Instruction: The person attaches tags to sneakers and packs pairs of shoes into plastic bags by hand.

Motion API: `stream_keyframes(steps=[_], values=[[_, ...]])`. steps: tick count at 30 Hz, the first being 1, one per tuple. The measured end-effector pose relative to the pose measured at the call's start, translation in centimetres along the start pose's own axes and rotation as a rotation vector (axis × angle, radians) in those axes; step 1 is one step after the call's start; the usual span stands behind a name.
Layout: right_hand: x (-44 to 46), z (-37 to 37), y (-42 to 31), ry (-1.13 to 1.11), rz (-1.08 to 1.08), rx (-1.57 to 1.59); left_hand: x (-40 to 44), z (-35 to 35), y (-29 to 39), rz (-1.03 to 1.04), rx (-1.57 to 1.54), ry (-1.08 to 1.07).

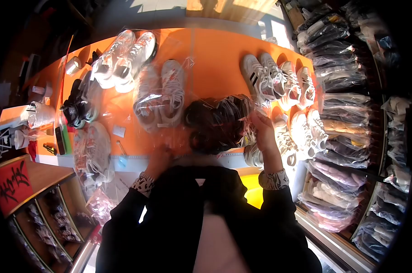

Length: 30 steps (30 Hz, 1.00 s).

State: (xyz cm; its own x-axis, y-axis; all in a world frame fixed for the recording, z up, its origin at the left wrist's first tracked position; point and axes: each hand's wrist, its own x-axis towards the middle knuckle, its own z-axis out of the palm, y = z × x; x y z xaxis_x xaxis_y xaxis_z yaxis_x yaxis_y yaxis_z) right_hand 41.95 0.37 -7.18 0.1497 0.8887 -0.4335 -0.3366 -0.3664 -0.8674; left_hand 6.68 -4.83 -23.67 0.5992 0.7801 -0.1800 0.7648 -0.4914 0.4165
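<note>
A pair of black shoes (pixel 219 122) in clear plastic lies at the front middle of the orange table (pixel 210 63). At its right end, my right hand (pixel 263 129) is closed on the edge of the clear plastic bag (pixel 248 109). My left hand (pixel 159 160) is low at the table's front edge, left of the black shoes; it is blurred and its fingers do not show clearly. Just beyond it sits a pair of white shoes (pixel 172 93) under shiny clear plastic. White shoes with black stripes (pixel 257 77) stand unwrapped beyond my right hand.
More wrapped white shoes (pixel 124 61) and dark shoes (pixel 78 102) occupy the table's left side. Several white pairs (pixel 301 129) line the right. Racks of plastic-covered clothes (pixel 344 118) stand at the right, a shelf unit (pixel 47 200) at lower left. A yellow object (pixel 253 189) shows below the table edge.
</note>
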Motion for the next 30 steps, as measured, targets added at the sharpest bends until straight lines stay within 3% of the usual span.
stream_keyframes(steps=[3, 5, 6, 8, 9, 10, 11, 13, 14, 15, 17, 18, 20, 22, 23, 25, 28, 29, 30], values=[[-1.9, -1.6, 0.3, -0.054, 0.022, -0.207, -0.1, -2.2, 0.7, -0.015, -0.043, -0.079], [-3.5, -1.7, 1.0, -0.112, 0.044, -0.277, -0.3, -3.6, 1.4, -0.154, -0.157, -0.019], [-3.7, -2.5, 1.7, -0.209, -0.059, -0.413, -0.3, -4.5, 1.9, -0.133, -0.149, -0.032], [-4.9, -3.2, 2.8, -0.192, -0.103, -0.447, -0.1, -6.7, 2.9, -0.302, -0.184, -0.129], [-5.6, -3.3, 3.3, -0.197, -0.145, -0.495, 0.0, -7.8, 3.6, -0.278, -0.170, -0.140], [-6.3, -3.3, 3.6, -0.161, -0.014, -0.450, 0.2, -8.9, 4.5, -0.291, -0.229, -0.112], [-7.1, -2.9, 3.8, -0.136, -0.019, -0.434, 0.6, -9.9, 5.3, -0.305, -0.288, -0.086], [-8.1, -1.4, 4.6, 0.014, -0.264, -0.830, 2.0, -11.6, 7.1, -0.314, -0.369, -0.075], [-8.4, -0.6, 5.4, 0.008, -0.257, -0.874, 2.5, -12.2, 8.1, -0.350, -0.462, -0.053], [-8.7, 0.8, 5.3, 0.030, -0.194, -0.841, 3.5, -12.8, 9.3, -0.331, -0.445, -0.071], [-8.3, 2.5, 6.4, 0.035, -0.146, -1.070, 6.1, -13.2, 11.9, -0.036, -0.680, 0.152], [-8.1, 3.1, 7.4, 0.054, -0.143, -1.051, 7.2, -13.1, 12.5, 0.075, -0.600, 0.169], [-7.6, 3.8, 9.5, 0.162, -0.339, -1.285, 9.7, -14.0, 14.9, 0.160, -0.483, 0.060], [-7.5, 3.7, 8.6, 0.110, -0.281, -1.244, 11.9, -13.5, 17.2, 0.240, -0.365, -0.043], [-7.5, 3.6, 8.4, 0.041, -0.230, -1.217, 12.7, -12.7, 18.1, 0.245, -0.453, -0.048], [-7.7, 2.2, 8.8, 0.068, -0.353, -1.194, 14.2, -11.3, 19.6, 0.255, -0.533, -0.062], [-8.5, -0.3, 7.8, 0.083, -0.439, -0.620, 15.6, -9.9, 20.8, 0.156, -0.471, -0.052], [-8.8, -0.9, 8.3, 0.093, -0.436, -0.612, 15.9, -9.5, 20.9, 0.161, -0.465, -0.062], [-9.1, -1.3, 9.2, 0.226, -0.248, -0.342, 16.2, -9.0, 21.0, 0.184, -0.415, -0.011]])
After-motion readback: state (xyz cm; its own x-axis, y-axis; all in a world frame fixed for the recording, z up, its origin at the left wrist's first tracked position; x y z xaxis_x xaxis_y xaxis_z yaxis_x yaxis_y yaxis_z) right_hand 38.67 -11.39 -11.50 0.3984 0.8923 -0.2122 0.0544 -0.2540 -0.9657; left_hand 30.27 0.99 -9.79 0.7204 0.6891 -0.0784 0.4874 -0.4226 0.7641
